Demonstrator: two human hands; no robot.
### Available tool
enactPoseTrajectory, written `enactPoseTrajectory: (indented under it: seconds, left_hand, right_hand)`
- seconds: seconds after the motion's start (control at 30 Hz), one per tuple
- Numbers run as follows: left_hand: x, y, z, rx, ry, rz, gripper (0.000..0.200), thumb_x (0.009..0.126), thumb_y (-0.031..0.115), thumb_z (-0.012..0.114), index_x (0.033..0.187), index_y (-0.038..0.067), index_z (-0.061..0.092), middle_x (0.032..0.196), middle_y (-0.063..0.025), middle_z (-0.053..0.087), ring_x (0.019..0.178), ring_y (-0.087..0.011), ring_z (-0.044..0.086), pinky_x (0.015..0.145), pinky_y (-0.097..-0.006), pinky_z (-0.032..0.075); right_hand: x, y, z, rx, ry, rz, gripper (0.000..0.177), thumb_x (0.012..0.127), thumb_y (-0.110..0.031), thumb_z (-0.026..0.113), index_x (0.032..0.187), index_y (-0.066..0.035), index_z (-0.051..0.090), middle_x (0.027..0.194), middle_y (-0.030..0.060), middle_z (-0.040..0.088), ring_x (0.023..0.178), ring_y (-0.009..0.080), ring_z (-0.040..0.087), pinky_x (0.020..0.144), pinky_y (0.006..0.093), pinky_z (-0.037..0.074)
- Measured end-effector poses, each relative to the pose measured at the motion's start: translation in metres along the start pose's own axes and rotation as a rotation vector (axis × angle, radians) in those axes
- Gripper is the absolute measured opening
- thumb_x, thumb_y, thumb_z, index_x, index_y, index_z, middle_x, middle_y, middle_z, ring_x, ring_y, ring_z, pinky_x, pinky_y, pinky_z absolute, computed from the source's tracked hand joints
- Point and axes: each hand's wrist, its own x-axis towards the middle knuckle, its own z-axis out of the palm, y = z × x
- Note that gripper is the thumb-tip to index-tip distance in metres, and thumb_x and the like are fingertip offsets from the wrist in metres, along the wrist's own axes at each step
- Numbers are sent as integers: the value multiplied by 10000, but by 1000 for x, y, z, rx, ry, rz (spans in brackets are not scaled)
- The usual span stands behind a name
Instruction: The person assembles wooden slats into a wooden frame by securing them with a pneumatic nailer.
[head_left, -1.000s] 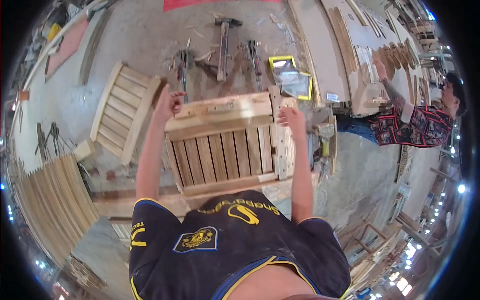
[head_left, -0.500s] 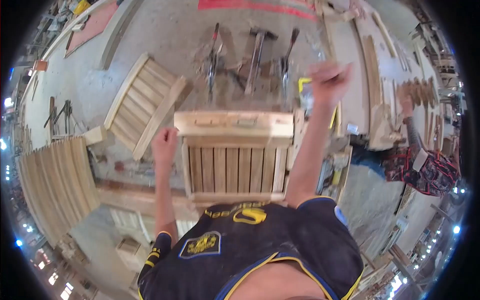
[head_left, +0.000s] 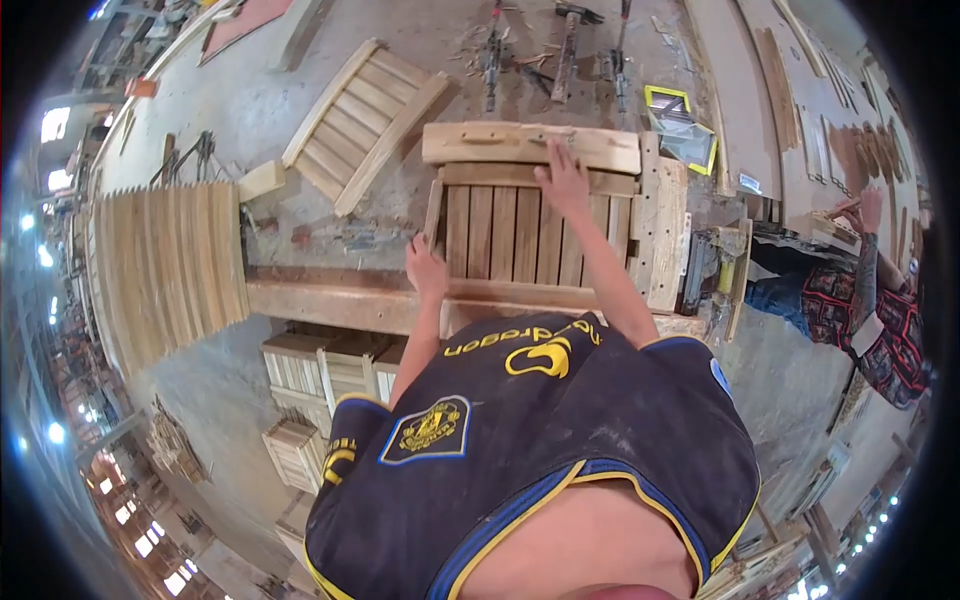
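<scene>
A slatted wooden panel (head_left: pixel 515 235) lies on the bench in front of me, its slats running away from my body. At its left edge my left hand (head_left: pixel 427 270) has its fingers closed around the near end of a narrow wooden side strip (head_left: pixel 434 212). The strip leans slightly, with a dark gap between it and the slats. My right hand (head_left: pixel 566 183) rests palm down across the panel's far rail, fingers stretched out. Its fingertips reach a thick wooden block (head_left: pixel 480 147) lying along the panel's far side.
Another slatted panel (head_left: pixel 355 120) lies at the far left. A hammer (head_left: pixel 567 50) and bar clamps (head_left: pixel 493 60) lie beyond the block. Stacked slats (head_left: pixel 170 270) stand left. A yellow-edged item (head_left: pixel 685 130) lies far right. A co-worker (head_left: pixel 850 310) handles wood at right.
My right hand has come down from the raised far right onto the panel's far rail. My left hand has moved nearer, onto the side strip. The view has shifted.
</scene>
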Motion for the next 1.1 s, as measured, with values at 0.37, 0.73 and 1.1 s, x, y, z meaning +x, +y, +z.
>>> enactPoseTrajectory:
  seconds: [0.37, 0.73, 1.1]
  left_hand:
    - [-16, 28, 37, 101, -56, -178, 574, 743, 366, 648, 1147, -10, 490, 1096, -214, 533, 1022, -361, 547, 840, -491, 438]
    - [-15, 113, -96, -553, -629, 45, 452, 714, 397, 747, 781, -45, 680, 685, -79, 653, 600, -171, 613, 582, -333, 496]
    - [17, -95, -371, -1160, -154, 194, 361, 805, 272, 678, 1009, -26, 660, 814, -22, 632, 748, -90, 551, 656, -266, 449]
  right_hand:
    - [-121, 14, -55, 985, 161, 360, 225, 852, -146, 590, 999, 16, 645, 827, 53, 659, 720, 100, 607, 660, 241, 481]
    - [-208, 50, -36, 320, 341, 404, 257, 885, -253, 569, 881, 4, 578, 747, 139, 577, 710, 256, 553, 667, 389, 451]
    - [-70, -268, -63, 979, 228, 50, 238, 935, -271, 559, 994, -40, 574, 733, -38, 499, 646, 45, 433, 535, 205, 324]
